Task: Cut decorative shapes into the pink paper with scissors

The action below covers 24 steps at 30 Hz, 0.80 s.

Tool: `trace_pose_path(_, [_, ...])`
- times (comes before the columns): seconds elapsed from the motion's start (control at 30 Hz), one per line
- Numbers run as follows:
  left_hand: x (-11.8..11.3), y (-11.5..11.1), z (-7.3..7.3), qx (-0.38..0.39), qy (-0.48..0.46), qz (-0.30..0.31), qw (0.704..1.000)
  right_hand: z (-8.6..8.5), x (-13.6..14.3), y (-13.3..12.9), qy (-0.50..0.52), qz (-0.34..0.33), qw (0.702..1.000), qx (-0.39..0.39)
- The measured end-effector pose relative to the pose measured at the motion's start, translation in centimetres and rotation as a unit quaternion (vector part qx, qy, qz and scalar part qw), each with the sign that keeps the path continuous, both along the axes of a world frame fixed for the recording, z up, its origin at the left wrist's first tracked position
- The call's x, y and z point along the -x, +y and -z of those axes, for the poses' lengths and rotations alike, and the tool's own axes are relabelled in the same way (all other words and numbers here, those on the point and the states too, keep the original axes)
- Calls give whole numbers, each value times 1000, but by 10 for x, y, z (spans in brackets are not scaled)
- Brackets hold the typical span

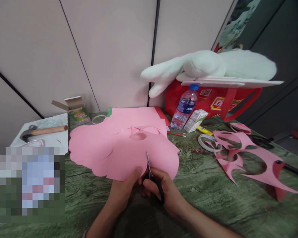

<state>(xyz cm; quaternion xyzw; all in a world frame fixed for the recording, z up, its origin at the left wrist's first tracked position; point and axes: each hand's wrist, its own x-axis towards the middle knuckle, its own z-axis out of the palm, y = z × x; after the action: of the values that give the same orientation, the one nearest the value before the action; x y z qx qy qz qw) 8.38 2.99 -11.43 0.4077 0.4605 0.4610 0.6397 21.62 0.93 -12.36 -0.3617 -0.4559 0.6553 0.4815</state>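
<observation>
red bag [201,104]: QR code [206,92], logo [217,103] apparently 欢 | bottle label [184,106]: 冰, rest unclear | green box [78,111]: characters [80,115] blurred

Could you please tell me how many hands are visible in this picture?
2: the left hand, partly hidden under the pink paper it holds, and, beside it, the right hand, holding the scissors.

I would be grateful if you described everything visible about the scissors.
The scissors have black, plastic-looking handles and a slim, silvery, metal-looking blade. The right hand grips the handles, partly covering them. That blade points forward against the pink paper, just right of the left hand. The other blade is hidden, so their opening cannot be judged.
</observation>
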Motion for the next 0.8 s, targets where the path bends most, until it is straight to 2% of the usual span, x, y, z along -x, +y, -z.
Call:
trace_pose_path(0.33, [-1,-1,0,-4,26,-6,1000,2,1,1,-15,2,1000,4])
trace_pose_path(0.53, [-1,-1,6,-31,51,-12,998,4,-2,3,-36,9,999,-6])
trace_pose_path(0.8, [0,-2,7,-42,53,-17,998,4,-2,3,-15,9,1000,-1])
